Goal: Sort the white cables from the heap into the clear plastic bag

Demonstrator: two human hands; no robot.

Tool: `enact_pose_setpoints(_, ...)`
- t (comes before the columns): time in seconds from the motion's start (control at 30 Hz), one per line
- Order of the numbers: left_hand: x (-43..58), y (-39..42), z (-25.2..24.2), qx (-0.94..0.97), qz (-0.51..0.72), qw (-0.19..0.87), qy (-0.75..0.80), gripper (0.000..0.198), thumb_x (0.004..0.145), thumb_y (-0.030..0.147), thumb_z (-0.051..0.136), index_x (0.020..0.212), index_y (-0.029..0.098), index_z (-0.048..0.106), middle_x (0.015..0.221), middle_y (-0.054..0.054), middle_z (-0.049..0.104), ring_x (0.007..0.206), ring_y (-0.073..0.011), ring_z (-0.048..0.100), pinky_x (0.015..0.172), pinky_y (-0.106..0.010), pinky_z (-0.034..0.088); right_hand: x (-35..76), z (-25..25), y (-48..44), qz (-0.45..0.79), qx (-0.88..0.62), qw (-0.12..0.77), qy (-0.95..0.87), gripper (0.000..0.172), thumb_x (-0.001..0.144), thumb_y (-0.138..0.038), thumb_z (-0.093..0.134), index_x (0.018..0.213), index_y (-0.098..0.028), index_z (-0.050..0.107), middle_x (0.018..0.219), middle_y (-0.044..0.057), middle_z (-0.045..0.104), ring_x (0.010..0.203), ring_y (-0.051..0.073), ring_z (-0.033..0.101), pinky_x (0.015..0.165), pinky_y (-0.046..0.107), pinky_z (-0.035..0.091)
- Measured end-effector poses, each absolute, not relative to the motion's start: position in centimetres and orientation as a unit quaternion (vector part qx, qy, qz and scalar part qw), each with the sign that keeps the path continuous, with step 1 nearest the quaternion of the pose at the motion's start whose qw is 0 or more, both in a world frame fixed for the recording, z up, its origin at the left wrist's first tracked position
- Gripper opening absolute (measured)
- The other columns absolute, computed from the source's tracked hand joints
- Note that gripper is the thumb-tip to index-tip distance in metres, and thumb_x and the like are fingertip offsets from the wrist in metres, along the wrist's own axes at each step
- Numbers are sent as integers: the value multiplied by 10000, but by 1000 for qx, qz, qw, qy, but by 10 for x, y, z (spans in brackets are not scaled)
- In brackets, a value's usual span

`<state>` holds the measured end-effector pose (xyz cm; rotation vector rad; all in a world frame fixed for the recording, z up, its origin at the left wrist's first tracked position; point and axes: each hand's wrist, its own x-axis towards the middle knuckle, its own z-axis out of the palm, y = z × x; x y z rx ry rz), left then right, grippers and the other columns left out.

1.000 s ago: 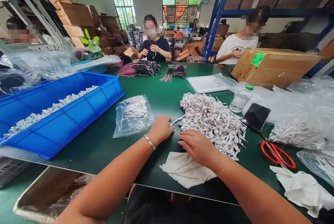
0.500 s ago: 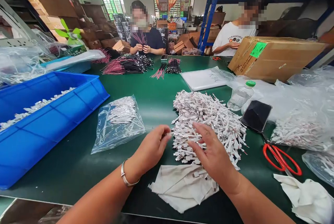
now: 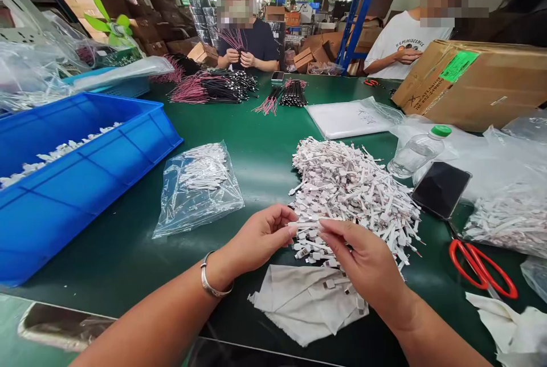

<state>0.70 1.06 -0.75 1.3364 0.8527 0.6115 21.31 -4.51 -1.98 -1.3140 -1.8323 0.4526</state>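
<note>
Between my two hands stretches a short white USB cable (image 3: 308, 224), maybe more than one. The fingertips of my left hand (image 3: 273, 231) are closed on its left end. My right hand (image 3: 361, 250) pinches the other end between thumb and forefinger. Just behind them spreads a large pile of white USB cables (image 3: 350, 184), with pale connectors and thin wire ends. A cream cloth (image 3: 303, 304) lies in front of the pile, with several of these cables on its right part. To the left rests a clear plastic bag (image 3: 199, 184) with more white cables inside.
A blue bin (image 3: 89, 184) with white pieces stands left. At right are a bottle (image 3: 421, 150), a phone (image 3: 442, 187), red-handled scissors (image 3: 482, 267) and a carton (image 3: 478, 85). Two people sit across the table by black-and-pink wire bundles (image 3: 213, 86).
My right hand has moved in and closed, and the white cable now spans both hands. Before, its fingers were apart over the pile. The camera view has tilted downward.
</note>
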Motion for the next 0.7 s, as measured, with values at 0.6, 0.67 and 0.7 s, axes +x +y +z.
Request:
enact_pose_setpoints(0.6, 9, 10, -3, 559, 238, 687, 400, 281, 832, 400, 541, 866, 131, 615, 825, -61, 671, 728, -133, 627, 686, -273, 489, 213, -15, -45, 183, -548, 404, -709, 195, 869, -275, 529, 1025, -225, 635, 962, 44, 693, 879, 184, 645, 779, 302, 520)
enact_pose_setpoints(0.67, 9, 9, -2, 549, 232, 691, 408, 316, 830, 432, 534, 872, 133, 625, 854, -75, 687, 737, -140, 644, 683, -271, 499, 213, -14, -44, 206, -549, 398, -705, 187, 874, -289, 518, 988, -227, 653, 951, 44, 697, 883, 188, 646, 785, 306, 520)
enact_pose_setpoints(0.7, 8, 9, -2, 543, 232, 695, 412, 323, 826, 440, 538, 881, 134, 628, 866, -79, 691, 739, -140, 648, 683, -269, 502, 212, -14, -44, 216, -551, 398, -701, 188, 873, -297, 518, 975, -229, 659, 946, 45, 699, 882, 192, 647, 784, 309, 521)
